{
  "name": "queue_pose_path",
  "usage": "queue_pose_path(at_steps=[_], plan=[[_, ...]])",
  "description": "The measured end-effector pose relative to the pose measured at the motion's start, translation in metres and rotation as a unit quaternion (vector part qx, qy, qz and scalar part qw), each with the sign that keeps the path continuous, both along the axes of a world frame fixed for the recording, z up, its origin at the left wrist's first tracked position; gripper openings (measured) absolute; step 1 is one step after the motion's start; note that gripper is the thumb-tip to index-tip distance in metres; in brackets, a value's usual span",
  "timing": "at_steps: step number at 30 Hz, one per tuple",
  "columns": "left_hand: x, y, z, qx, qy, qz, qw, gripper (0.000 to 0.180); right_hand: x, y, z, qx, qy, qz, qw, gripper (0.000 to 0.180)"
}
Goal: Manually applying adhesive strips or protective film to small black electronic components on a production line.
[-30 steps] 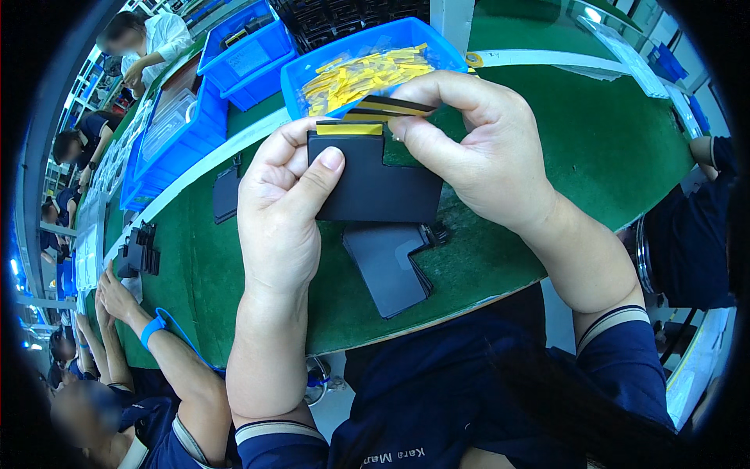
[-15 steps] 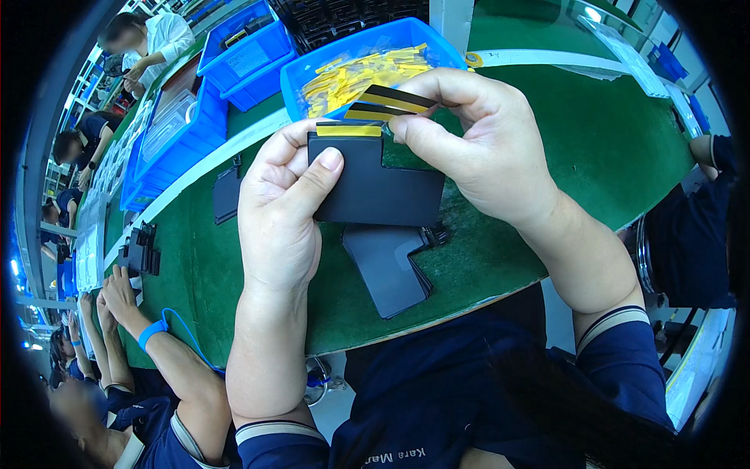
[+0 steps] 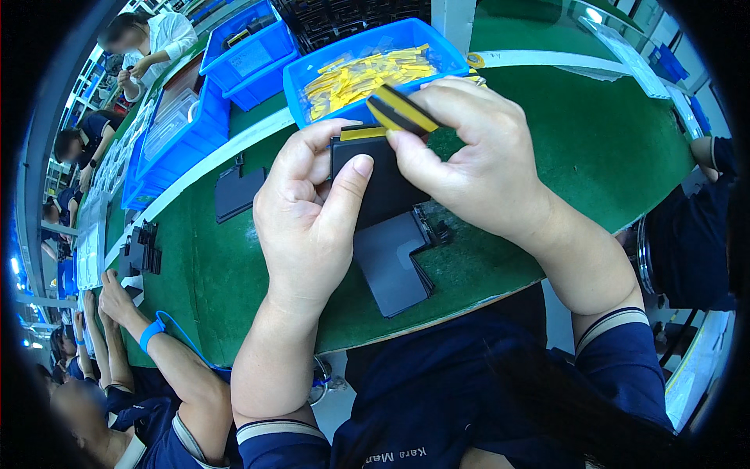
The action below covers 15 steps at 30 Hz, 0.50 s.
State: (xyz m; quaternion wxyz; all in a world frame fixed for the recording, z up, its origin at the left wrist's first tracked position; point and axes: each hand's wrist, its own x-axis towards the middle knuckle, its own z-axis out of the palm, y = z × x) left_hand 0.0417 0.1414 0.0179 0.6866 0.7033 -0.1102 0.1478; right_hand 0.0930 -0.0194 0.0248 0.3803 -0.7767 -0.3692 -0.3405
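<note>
My left hand (image 3: 308,215) pinches a flat black plate (image 3: 379,184) between thumb and fingers, above the table. Along the plate's upper edge lies a yellow strip (image 3: 363,134). My right hand (image 3: 480,152) grips a black-and-yellow striped piece (image 3: 406,109) between thumb and forefinger, tilted just over the plate's upper right corner. Part of the plate's right side is hidden by the right hand. Below my hands, a stack of black notched plates (image 3: 387,266) rests on the green table (image 3: 476,289).
Beyond my hands stands a blue bin (image 3: 293,87) heaped with yellow strips (image 3: 359,74). More black plates (image 3: 238,191) lie to the left, near further blue bins (image 3: 176,160). At the left, a co-worker's arm with a blue wristband (image 3: 151,334) reaches over the table.
My left hand has shifted right with the black plate, bringing it partly behind my right hand. The striped piece in my right hand has turned, showing a broader face.
</note>
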Motion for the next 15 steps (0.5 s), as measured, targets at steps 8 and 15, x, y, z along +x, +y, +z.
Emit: queue_pose_path(at_steps=[8,15], plan=[[0.0021,0.0024,-0.0016,-0.024,-0.014,-0.003,1.0,0.03,0.0036,0.0016,-0.0022,0.038,-0.008,0.021,0.999,0.011],[-0.0001,-0.0008,0.0,0.015,-0.008,0.026,1.0,0.027,0.0024,0.0007,-0.0014,0.003,-0.063,0.036,0.997,0.014]])
